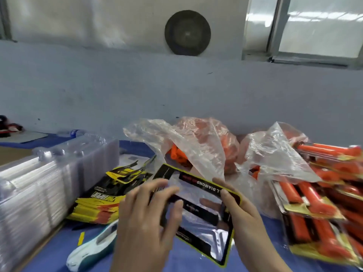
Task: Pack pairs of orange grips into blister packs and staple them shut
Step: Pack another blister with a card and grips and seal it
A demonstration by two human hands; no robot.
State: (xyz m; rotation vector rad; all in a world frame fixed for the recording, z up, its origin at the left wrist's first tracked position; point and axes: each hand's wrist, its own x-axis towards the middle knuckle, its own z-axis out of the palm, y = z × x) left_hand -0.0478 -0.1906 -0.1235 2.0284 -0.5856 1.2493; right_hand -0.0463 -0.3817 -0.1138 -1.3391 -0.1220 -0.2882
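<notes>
Both hands hold one blister pack [198, 218], clear plastic over a black and yellow card, above the blue table. My left hand [147, 218] grips its left side, fingers curled over the front. My right hand [239, 211] grips its right edge, thumb on top. No orange grips are visible inside this pack. Loose orange grips [177, 154] lie in clear plastic bags [198, 142] behind the pack. A white and teal stapler [92, 246] lies on the table just left of my left hand.
A tall stack of clear blister shells [45, 177] fills the left. Printed yellow and black cards [110, 193] are piled beside it. Several packed blister packs [322, 203] with orange grips are heaped at the right. A grey wall stands close behind the table.
</notes>
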